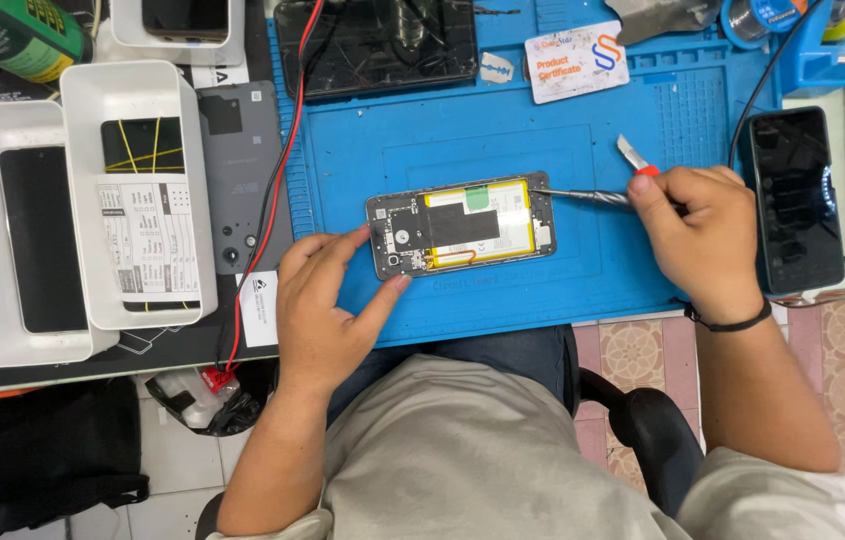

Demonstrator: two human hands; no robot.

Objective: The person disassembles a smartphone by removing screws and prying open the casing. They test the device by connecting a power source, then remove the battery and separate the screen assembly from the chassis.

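The handle of the slim metal screwdriver (583,196) was buried inside the right hand (695,232), so its grip on it could not be made out. The left hand (328,312) hid the near corner of the opened grey phone with the yellow-edged battery (463,222). The dark cracked screen panel (378,45), the green cylindrical can (13,35) and the blue tape dispenser (818,45) ran off the top edge.

Boxes, cards and dark screens around the hands

Left of the left hand (328,310), two white boxes (83,110) hold dark-screened phones, one under a white printed label (150,238). Beyond the right hand (695,230) lies a white card (576,62); just right, a black phone screen (796,197).
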